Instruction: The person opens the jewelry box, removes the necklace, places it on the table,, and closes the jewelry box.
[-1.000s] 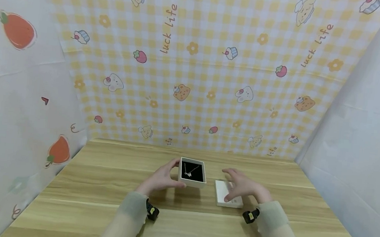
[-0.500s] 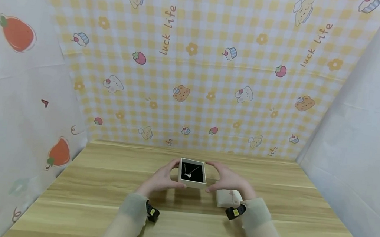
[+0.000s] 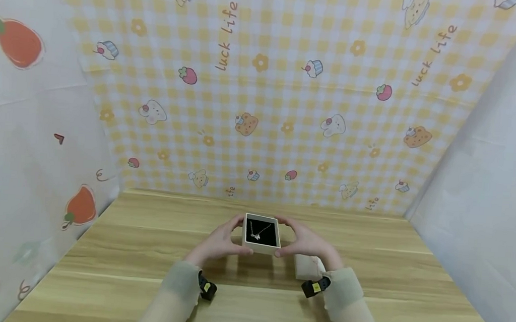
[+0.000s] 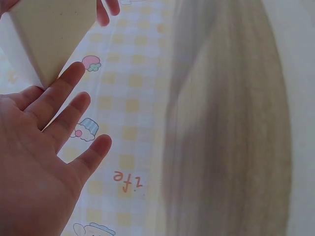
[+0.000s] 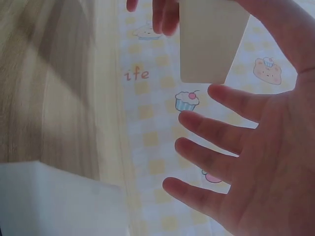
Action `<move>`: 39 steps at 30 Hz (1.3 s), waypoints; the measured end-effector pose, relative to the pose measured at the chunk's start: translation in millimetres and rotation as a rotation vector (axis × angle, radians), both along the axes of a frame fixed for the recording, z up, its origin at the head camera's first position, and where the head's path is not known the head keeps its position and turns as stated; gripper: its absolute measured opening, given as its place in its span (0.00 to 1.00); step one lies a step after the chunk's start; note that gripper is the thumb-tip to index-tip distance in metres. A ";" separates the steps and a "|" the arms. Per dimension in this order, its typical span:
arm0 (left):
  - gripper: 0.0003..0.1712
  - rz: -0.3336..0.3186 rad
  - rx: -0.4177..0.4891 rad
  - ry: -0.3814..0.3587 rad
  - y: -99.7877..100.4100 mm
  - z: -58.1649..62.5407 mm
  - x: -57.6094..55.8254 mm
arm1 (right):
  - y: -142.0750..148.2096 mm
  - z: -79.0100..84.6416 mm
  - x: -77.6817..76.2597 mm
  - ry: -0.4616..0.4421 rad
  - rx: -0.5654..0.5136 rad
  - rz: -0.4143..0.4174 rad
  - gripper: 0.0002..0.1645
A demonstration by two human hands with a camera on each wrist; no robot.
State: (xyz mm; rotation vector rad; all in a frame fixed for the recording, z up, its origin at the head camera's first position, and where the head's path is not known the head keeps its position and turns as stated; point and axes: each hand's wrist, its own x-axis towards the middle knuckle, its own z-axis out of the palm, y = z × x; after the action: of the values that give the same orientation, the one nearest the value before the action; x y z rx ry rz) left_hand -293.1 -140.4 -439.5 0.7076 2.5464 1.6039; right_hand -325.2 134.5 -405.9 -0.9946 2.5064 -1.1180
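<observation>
White square open-top box [image 3: 259, 249], rigid-looking, maybe cardboard, is held up between both hands, mid tabletop, above the pale wood-grain tabletop [image 3: 246, 309]. Its shadow falls on the wood below. Inside: black padded insert [image 3: 272, 240] with a thin metallic chain necklace with small pendant [image 3: 257, 237], chain laid in a V. Opening faces the head camera; box tilted slightly toward the person.

Left hand [image 3: 219, 242] grips the box's left side, thumb at near corner, index finger at far corner; left wrist view has the remaining fingers spread, off the box. Right hand [image 3: 309, 243] pinches the right side the same way, thumb near, index far; its other fingers extended, clear of the box.

White flat square lid-like piece [image 3: 306, 268] lies on the tabletop, right of the box and nearer the person, partly covered by the right hand and wrist. Faint print on top, too small to read.

Both wrists: black strapped devices [image 3: 316, 287] with yellow marks, pale long sleeves [image 3: 346, 302]. Behind: yellow-and-white checked cloth backdrop [image 3: 272, 96], cartoon prints, "luck life" lettering. Left side: white strawberry-print cloth [image 3: 13, 96]. Right: plain white sheet [image 3: 489, 174].
</observation>
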 end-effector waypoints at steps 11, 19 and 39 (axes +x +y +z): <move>0.50 0.013 -0.020 0.023 -4.0 1.5 0.0 | -6.3 -0.7 -0.5 -0.014 -0.025 -0.009 0.59; 0.49 0.024 -0.050 0.039 -6.0 1.9 -1.8 | -7.7 -0.2 0.5 -0.049 -0.060 -0.029 0.56; 0.56 0.031 -0.077 -0.016 -3.6 17.6 4.2 | -8.4 5.7 7.3 -0.029 -0.104 -0.050 0.55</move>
State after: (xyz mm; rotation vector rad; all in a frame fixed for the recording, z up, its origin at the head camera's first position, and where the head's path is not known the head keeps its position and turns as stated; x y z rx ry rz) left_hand -288.9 -144.0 -421.9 0.6483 2.6044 1.5044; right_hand -317.8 126.1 -400.2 -0.9398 2.4855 -1.2793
